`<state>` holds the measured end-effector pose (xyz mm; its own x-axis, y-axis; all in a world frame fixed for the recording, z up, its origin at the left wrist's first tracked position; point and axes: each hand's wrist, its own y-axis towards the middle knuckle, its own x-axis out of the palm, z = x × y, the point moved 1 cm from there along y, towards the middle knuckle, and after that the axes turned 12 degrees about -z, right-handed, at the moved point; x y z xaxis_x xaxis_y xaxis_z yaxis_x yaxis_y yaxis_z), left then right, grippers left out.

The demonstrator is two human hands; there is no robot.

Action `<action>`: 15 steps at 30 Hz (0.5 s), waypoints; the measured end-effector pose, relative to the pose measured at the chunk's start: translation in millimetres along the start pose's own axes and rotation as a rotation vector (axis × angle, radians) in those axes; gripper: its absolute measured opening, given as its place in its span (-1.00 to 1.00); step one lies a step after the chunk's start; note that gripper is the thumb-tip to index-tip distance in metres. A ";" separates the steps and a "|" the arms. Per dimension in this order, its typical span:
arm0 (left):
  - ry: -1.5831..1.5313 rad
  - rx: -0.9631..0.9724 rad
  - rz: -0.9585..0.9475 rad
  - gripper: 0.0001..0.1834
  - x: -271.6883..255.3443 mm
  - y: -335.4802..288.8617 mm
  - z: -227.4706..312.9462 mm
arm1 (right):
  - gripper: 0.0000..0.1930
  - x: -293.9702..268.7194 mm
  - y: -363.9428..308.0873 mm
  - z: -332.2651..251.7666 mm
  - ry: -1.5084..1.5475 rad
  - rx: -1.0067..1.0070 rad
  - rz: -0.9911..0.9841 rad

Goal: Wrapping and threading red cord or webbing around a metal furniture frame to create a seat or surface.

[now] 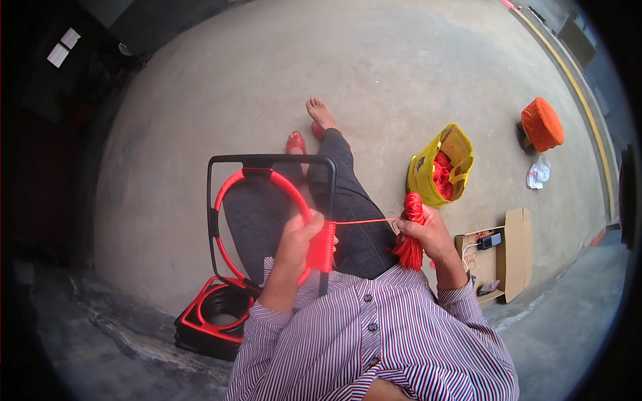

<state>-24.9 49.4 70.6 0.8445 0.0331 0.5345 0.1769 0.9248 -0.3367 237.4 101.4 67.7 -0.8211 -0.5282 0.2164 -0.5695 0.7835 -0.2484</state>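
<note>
A black square frame with a red ring inside it (257,175) rests upright on my lap. My left hand (299,239) grips its right side, where red cord is wound in a tight band (324,246). My right hand (422,230) holds a bundle of red cord (410,234), apart from the frame. A single taut red strand (364,221) runs between the wound band and the bundle. I sit with dark trousers and bare feet over a concrete floor.
A stack of similar black and red frames (212,314) lies on the floor at my left. At my right stand a yellow bag of red cord (438,167), an open cardboard box (511,254) and an orange stool (542,123). A red sandal (295,142) lies by my foot.
</note>
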 end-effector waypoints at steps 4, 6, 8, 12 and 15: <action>0.026 0.065 0.012 -0.82 6.7 -3.1 2.3 | -0.84 1.4 7.2 -2.1 0.008 -0.024 0.009; 0.024 0.074 -0.021 -0.83 5.9 -6.7 4.0 | -0.80 10.3 7.4 -13.2 0.041 0.036 -0.012; 0.020 0.074 -0.030 -0.83 4.7 -7.6 0.3 | -0.78 13.7 9.0 -7.2 0.021 0.022 -0.010; 0.021 0.048 -0.034 -0.83 9.5 -7.3 -4.6 | -0.68 12.7 11.1 6.0 -0.010 0.009 -0.023; 0.020 0.026 -0.069 -0.83 15.2 -5.7 -0.7 | -0.69 10.9 11.6 3.2 0.030 0.038 -0.012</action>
<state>-12.7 44.4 80.1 0.8405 -0.0386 0.5404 0.2225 0.9341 -0.2793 221.7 103.7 64.1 -0.8127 -0.5273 0.2478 -0.5812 0.7636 -0.2814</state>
